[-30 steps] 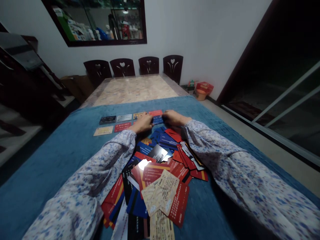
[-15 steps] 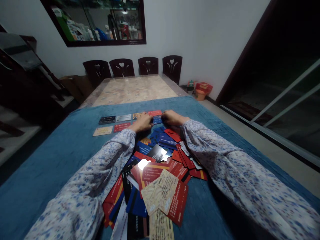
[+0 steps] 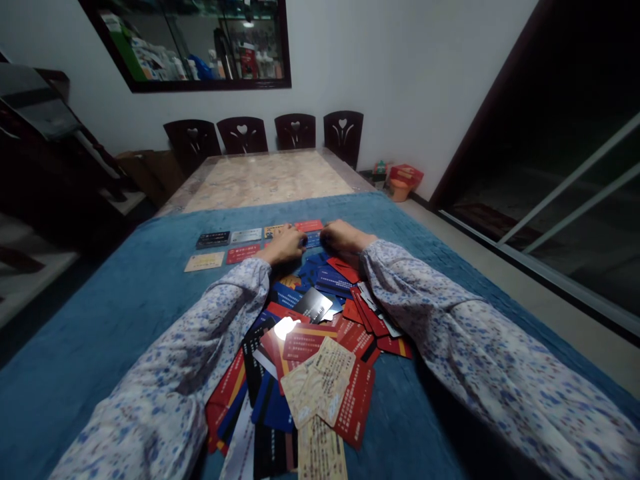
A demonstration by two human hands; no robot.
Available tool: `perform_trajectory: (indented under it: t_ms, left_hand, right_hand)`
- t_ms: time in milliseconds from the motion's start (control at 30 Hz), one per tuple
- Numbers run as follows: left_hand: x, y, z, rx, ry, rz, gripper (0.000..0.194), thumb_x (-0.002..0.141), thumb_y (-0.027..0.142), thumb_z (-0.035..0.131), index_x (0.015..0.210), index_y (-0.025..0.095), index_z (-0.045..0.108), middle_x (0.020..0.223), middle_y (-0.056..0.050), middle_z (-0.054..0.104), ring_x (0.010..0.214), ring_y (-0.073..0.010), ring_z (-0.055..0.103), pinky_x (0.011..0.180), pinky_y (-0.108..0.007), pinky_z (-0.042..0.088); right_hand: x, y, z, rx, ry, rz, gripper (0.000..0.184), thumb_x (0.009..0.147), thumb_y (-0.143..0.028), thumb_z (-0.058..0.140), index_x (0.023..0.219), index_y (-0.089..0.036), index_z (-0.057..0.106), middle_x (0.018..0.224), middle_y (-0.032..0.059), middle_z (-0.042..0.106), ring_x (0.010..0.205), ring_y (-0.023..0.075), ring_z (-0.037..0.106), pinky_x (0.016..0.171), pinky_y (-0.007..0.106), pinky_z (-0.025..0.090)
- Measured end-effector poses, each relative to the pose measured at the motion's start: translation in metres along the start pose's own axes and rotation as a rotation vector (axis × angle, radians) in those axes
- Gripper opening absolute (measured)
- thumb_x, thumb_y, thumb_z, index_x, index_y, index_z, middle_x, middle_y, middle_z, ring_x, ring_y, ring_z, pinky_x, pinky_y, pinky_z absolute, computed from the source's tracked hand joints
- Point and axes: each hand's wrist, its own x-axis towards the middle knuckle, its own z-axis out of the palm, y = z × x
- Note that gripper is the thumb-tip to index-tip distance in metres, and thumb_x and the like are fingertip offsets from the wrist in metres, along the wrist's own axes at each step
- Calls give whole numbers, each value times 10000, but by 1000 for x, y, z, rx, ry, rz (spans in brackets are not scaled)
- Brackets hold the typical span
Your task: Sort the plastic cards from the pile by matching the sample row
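A blue bank card [image 3: 313, 239] lies at the far end of the pile, just in front of a red card [image 3: 309, 226]. My left hand [image 3: 286, 245] has its curled fingers at the blue card's left end. At its right end is my right hand [image 3: 345, 237], fingers bent inward and closed on the edge. Under and in front of my wrists spreads a loose pile of cards, with a silver-black card [image 3: 313, 305] and a beige card [image 3: 337, 373] near the top. A yellow-orange card [image 3: 274, 232] is partly covered by my left hand.
To the left lie a black card [image 3: 213, 239], a silver card [image 3: 246, 235], a beige card [image 3: 204, 261] and a red card [image 3: 243, 254] in two rows. A blue cloth [image 3: 125, 320] covers the near part of the table; chairs [image 3: 243, 135] stand beyond its far end.
Hardly anything differs. The view has shifted very slightly; both hands stay at the blue card's two ends.
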Motion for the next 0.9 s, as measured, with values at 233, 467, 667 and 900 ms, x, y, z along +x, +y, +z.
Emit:
perform_trajectory:
  t_ms: [233,467,667,900]
  left_hand:
    - [3,0,2,3,3,-9,347,865,269,623,1184,223,753,1250,-153,690,1281,-380,514,1046,-514,451]
    - [2,2,-1,12,-4,-20,371,868,271,619,1215,232,743,1295,-151,672,1305,-382,501,1067,-521,441]
    - [1,5,-2,11,-12,-40,365,877,262,591,1204,214,746,1304,-154,652,1317,-394,478,1080,-549,426]
    - [-4,4,2,11,38,-7,368,887,255,585,1224,214,725,1363,-158,604,1354,-387,415,1086,-568,403]
  right_hand:
    - [-1,9,4,29,-20,-14,351,842,-67,603,1100,-186,809,1100,88,801,988,201,725,815,227,473]
    - [-5,18,5,130,7,-22,401,807,-27,598,1090,-208,817,1090,53,807,990,174,727,832,201,484]
    - [-13,16,-2,102,26,-54,338,823,-64,633,1085,-181,813,1109,94,798,993,192,719,844,223,480]
    - [-37,15,-14,24,20,-13,295,891,-135,620,1114,-204,801,1119,94,788,983,194,704,784,236,448]
